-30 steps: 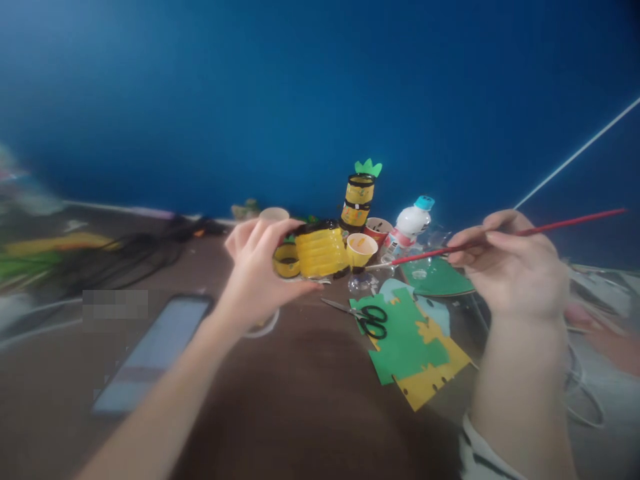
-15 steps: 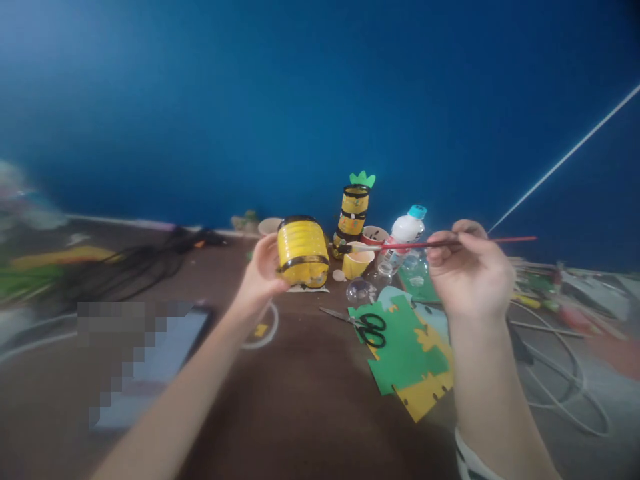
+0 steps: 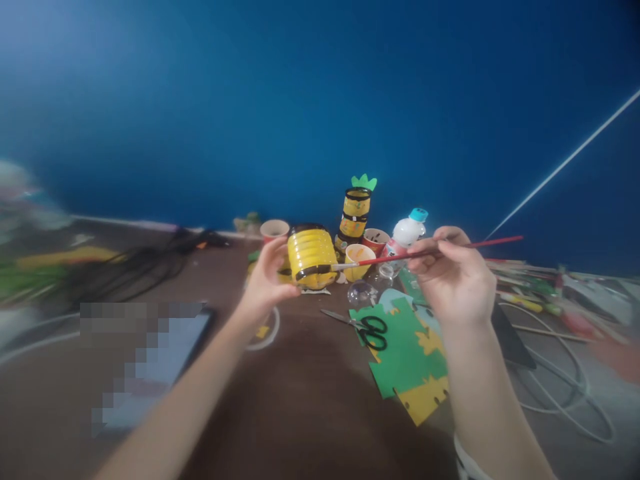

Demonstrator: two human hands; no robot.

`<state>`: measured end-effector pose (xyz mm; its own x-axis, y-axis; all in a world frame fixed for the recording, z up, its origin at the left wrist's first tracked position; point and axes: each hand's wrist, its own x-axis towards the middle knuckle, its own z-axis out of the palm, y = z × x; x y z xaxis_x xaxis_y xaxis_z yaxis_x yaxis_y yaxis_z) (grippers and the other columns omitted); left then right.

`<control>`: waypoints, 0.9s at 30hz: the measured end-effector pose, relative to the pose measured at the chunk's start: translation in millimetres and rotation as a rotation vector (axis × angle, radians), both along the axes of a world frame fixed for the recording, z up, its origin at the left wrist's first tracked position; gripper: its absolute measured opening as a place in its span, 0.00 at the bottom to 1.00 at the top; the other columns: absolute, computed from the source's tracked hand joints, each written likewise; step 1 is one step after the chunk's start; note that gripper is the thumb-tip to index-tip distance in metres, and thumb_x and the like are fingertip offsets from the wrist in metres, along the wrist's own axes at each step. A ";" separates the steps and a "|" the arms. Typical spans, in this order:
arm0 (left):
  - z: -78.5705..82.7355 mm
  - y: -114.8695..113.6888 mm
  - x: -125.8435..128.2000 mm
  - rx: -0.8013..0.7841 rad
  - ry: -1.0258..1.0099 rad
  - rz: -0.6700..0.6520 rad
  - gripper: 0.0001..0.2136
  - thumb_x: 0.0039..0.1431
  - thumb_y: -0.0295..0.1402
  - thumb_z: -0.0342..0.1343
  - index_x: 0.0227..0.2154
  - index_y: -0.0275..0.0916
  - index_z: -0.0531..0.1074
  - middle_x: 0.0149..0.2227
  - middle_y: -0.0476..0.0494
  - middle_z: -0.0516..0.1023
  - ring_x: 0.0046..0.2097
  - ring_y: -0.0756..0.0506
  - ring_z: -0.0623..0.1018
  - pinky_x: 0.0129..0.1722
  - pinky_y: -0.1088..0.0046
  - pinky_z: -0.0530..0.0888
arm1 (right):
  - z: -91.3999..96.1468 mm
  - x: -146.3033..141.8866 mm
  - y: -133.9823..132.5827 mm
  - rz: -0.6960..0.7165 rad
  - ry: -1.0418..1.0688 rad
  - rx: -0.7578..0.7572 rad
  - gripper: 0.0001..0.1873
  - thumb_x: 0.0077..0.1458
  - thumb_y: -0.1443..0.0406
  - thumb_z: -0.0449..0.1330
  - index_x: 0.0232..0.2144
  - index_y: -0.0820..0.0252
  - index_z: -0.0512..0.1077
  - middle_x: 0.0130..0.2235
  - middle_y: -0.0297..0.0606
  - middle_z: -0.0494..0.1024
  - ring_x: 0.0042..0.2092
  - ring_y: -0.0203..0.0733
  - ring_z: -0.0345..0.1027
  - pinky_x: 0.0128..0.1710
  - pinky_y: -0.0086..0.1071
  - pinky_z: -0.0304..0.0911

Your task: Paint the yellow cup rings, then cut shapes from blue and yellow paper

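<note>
My left hand (image 3: pixel 267 283) is closed on a yellow-painted plastic bottle section (image 3: pixel 311 250) with black bands round its top and lower edge. Its fingers grip the left side of the piece, above the table. In my right hand (image 3: pixel 453 277) is a thin paintbrush (image 3: pixel 380 259) with a red handle, pinched between thumb and fingers and pointing left. The brush tip meets the lower black band at the right side of the section; whether it presses there is hard to see. Behind stands a tall yellow and black container (image 3: pixel 354 217) with a green paper crown (image 3: pixel 364 182).
Scissors (image 3: pixel 373 331) lie on green and yellow paper (image 3: pixel 407 353). A yellow paint cup (image 3: pixel 357 270), red cups (image 3: pixel 275 230) and a white bottle with a blue cap (image 3: pixel 410 230) stand behind. Cables (image 3: pixel 570 400) lie right, a pixelated flat object (image 3: pixel 165 373) left.
My left hand has shifted right with the bottle section. My right hand has moved left, bringing the brush tip from beside the section onto its lower black band.
</note>
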<state>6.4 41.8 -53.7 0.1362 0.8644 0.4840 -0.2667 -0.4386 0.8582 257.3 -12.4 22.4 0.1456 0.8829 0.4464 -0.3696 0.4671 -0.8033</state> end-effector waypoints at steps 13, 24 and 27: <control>4.0 -6.5 4.9 -0.017 -0.062 -0.031 0.40 0.27 0.48 0.69 0.49 0.48 0.65 0.54 0.41 0.70 0.58 0.36 0.65 0.59 0.53 0.58 | 1.6 11.0 0.9 0.063 0.028 0.046 0.07 0.48 0.67 0.57 0.31 0.54 0.74 0.26 0.29 0.80 0.27 0.33 0.74 0.25 0.24 0.71; 13.9 -15.3 10.6 -0.029 -0.089 -0.076 0.38 0.31 0.48 0.68 0.49 0.46 0.65 0.53 0.41 0.70 0.57 0.36 0.66 0.57 0.56 0.62 | -0.8 7.3 0.3 0.154 -0.019 -0.008 0.09 0.45 0.67 0.55 0.30 0.52 0.72 0.27 0.29 0.80 0.27 0.37 0.73 0.27 0.31 0.71; 15.2 -17.0 11.3 -0.037 -0.092 -0.086 0.38 0.30 0.48 0.68 0.49 0.46 0.65 0.53 0.41 0.70 0.58 0.36 0.66 0.57 0.57 0.62 | -1.4 6.0 0.5 0.173 -0.017 0.000 0.09 0.46 0.68 0.53 0.31 0.52 0.71 0.27 0.29 0.81 0.29 0.37 0.73 0.27 0.31 0.71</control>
<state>17.6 24.8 -38.6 0.1670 0.8688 0.4662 -0.3798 -0.3797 0.8435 263.3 -12.0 21.0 -0.0159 0.8944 0.4471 -0.4309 0.3974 -0.8102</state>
